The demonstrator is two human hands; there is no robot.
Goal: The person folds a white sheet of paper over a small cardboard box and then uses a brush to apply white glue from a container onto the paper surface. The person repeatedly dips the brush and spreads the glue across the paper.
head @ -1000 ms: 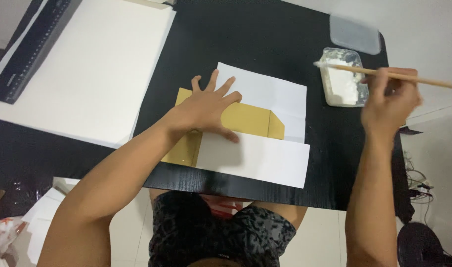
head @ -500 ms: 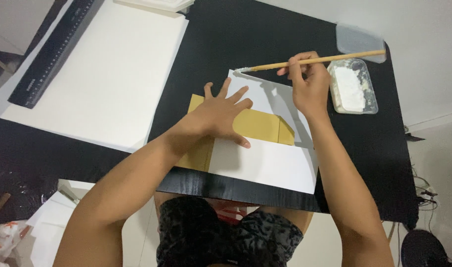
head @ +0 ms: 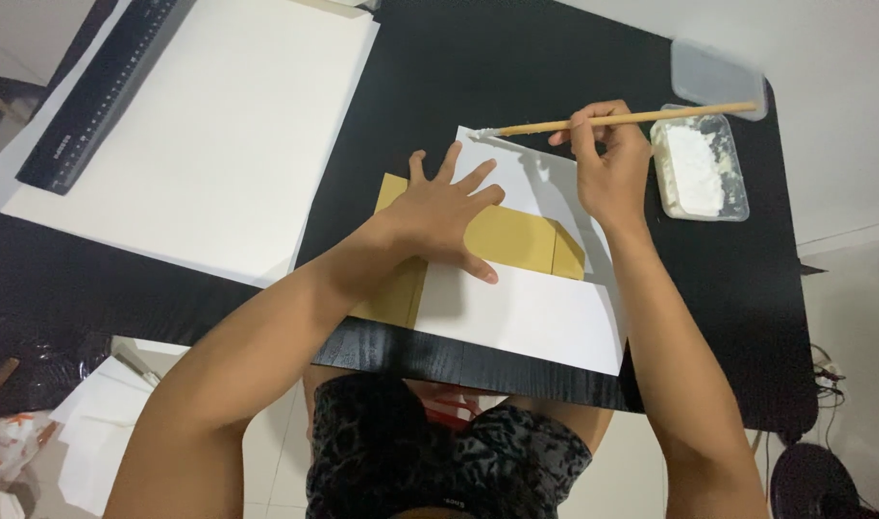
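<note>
While the left hand point(head: 446, 210) lies flat with its fingers spread, it grips nothing; its palm presses down on a mustard-yellow card piece point(head: 516, 240), and its fingertips reach onto the white paper sheet point(head: 531, 312) that lies under and around the card. Just beyond those fingertips, at the far corner of the same sheet, rests the white-loaded tip of a wooden-handled brush point(head: 593, 121); the right hand point(head: 607, 168) is closed around the handle near its middle, thumb and fingers pinching it, so that the handle runs nearly level, tip toward the left hand and bare end out past the knuckles. Close beside the right hand, on the side away from the left, stands a clear plastic tub of white paste point(head: 699, 173); a clear lid point(head: 718, 77) lies just beyond the tub, near the brush's bare end. Well apart from the left hand, on its outer side, a large white board point(head: 209, 125) lies on the black table point(head: 516, 67); a black ruler point(head: 98, 96) lies along the board's outer edge, slanting away from the person.
</note>
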